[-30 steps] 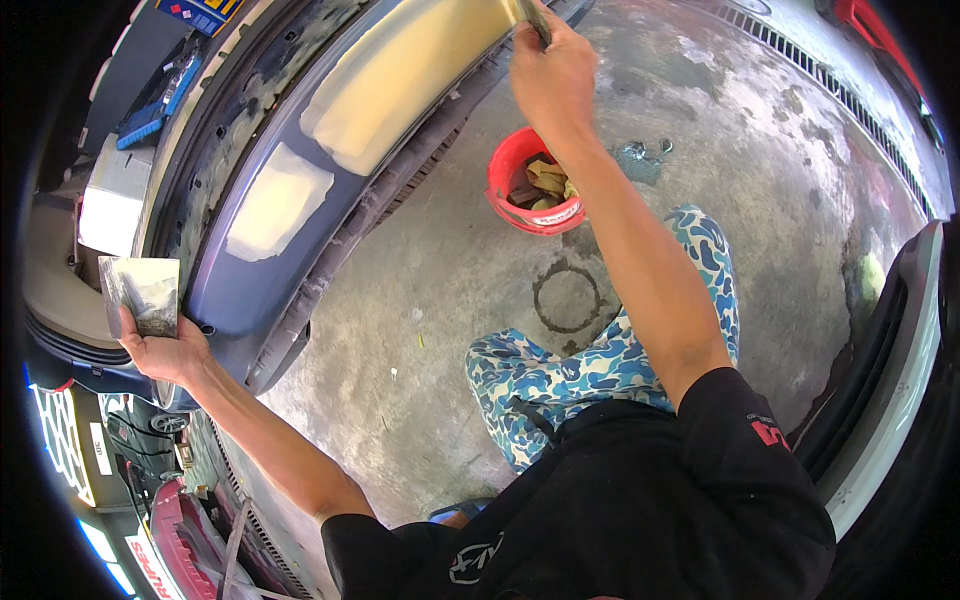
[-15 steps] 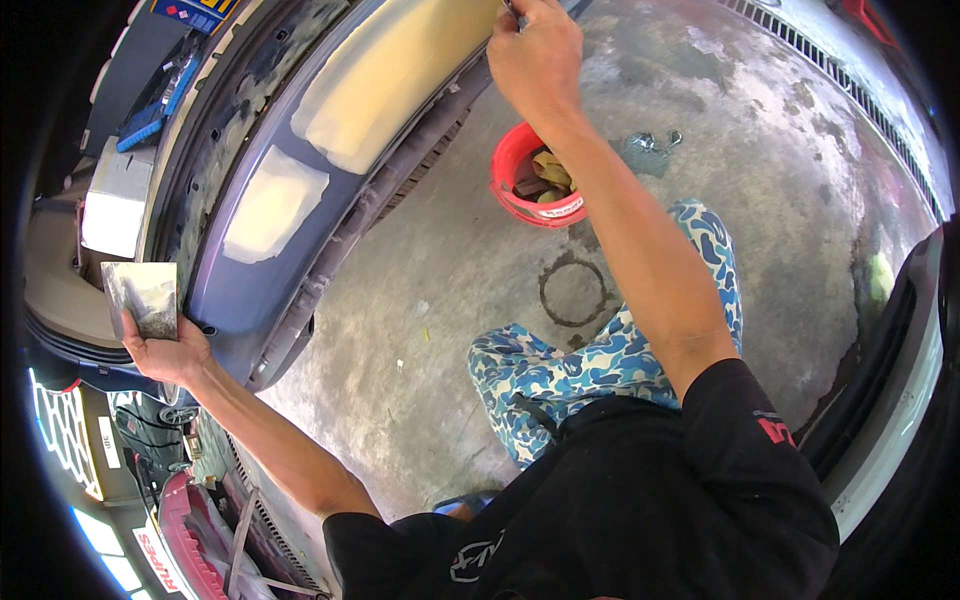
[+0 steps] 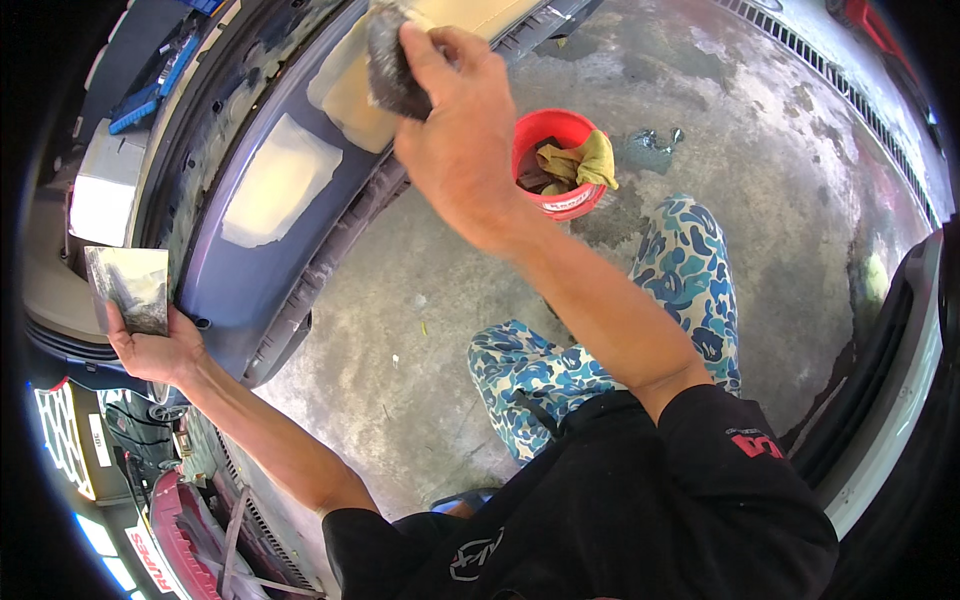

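My left hand (image 3: 160,350) grips a flat square mixing board (image 3: 135,285) by its lower edge; its pale face is smeared with grey. In my right hand (image 3: 460,140), raised over the car bumper (image 3: 240,270), is a dark, smeared flat spreader (image 3: 392,65), pinched between thumb and fingers. The bumper is bluish purple. A pale cream filler patch (image 3: 280,180) lies on its nearer part. A longer cream filler patch (image 3: 345,90) runs up to the far end, partly hidden behind my right hand and the spreader.
On the concrete floor (image 3: 430,260) a red bucket (image 3: 565,205) holds a yellow cloth (image 3: 585,160) draped over its rim. A blue-handled tool (image 3: 140,108) and a light box (image 3: 105,190) lie beyond the bumper. Another car part (image 3: 890,420) stands at right. A drain grate (image 3: 830,70) crosses the far floor.
My right hand has come nearer and to the left with the spreader, which now shows its dark flat side. My left hand and the board have shifted slightly left and up.
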The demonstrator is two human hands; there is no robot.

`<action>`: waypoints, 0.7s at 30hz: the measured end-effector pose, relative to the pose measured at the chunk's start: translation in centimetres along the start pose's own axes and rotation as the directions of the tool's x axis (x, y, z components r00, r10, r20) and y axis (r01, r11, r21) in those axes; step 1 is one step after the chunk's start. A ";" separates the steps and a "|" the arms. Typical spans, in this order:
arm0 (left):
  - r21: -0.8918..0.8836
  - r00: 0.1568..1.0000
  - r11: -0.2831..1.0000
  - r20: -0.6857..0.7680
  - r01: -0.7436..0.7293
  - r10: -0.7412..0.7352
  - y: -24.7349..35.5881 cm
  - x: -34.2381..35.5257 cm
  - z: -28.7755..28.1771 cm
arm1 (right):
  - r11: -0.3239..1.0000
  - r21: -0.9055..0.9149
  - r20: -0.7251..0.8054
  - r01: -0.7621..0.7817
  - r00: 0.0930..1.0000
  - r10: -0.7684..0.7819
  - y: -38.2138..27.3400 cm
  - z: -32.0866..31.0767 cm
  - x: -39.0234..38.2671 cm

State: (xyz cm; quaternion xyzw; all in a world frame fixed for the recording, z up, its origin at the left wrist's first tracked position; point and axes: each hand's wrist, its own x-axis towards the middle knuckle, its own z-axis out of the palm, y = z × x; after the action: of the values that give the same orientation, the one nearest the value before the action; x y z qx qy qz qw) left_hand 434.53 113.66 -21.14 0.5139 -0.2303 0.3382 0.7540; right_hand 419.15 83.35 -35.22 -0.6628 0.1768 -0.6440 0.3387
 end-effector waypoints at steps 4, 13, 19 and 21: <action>-0.032 0.999 0.999 0.023 0.026 -0.026 0.3 -0.1 0.0 | 0.998 0.003 0.054 0.063 0.997 -0.063 -2.3 1.0 -2.7; -0.011 1.000 1.000 -0.021 0.002 -0.002 -0.5 0.4 -0.2 | 0.997 0.070 0.284 0.040 0.957 -0.059 -3.0 -1.3 -6.1; -0.005 0.999 1.000 -0.053 0.010 -0.011 -0.2 -0.4 0.9 | 0.999 0.003 -0.014 -0.051 0.999 0.051 9.2 -4.7 1.4; 0.007 0.999 1.000 -0.048 -0.004 0.004 -0.6 0.5 0.2 | 0.999 0.008 -0.087 -0.031 0.996 0.032 11.5 -4.5 3.7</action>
State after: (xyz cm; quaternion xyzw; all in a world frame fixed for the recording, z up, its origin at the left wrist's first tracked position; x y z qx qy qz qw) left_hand 435.36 113.48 -21.08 0.5077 -0.2121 0.3528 0.7568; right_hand 417.48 71.79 -40.54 -0.6303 0.1997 -0.6673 0.3430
